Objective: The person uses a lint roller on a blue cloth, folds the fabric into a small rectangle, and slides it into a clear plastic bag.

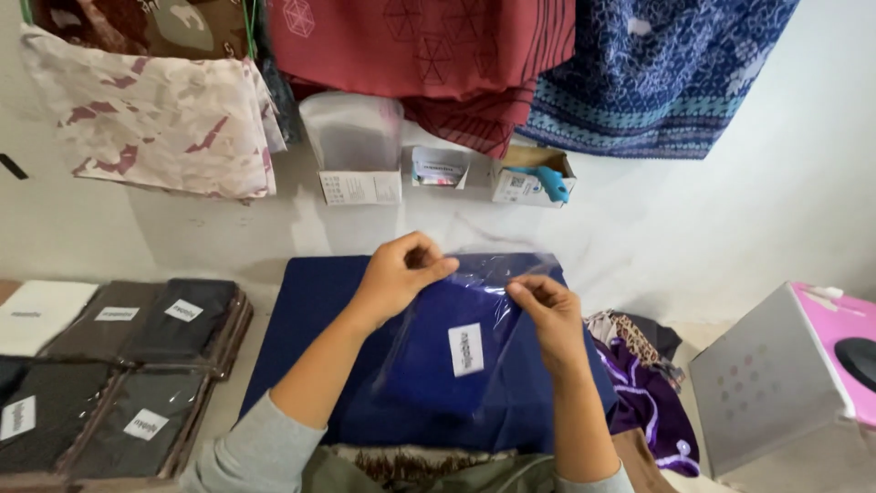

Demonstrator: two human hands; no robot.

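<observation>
Already tucked inside clear bag (pixel 474 338): blue cloth (pixel 429 361); left hand (pixel 397 274) and right hand (pixel 547 310) pinching bag's open mouth; mouth unsealed.

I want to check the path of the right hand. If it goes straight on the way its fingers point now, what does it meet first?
The right hand points up and left, along the clear bag it pinches. Straight on, it would probably first meet the left hand, which holds the bag's top edge close by. Depth is hard to judge.
</observation>
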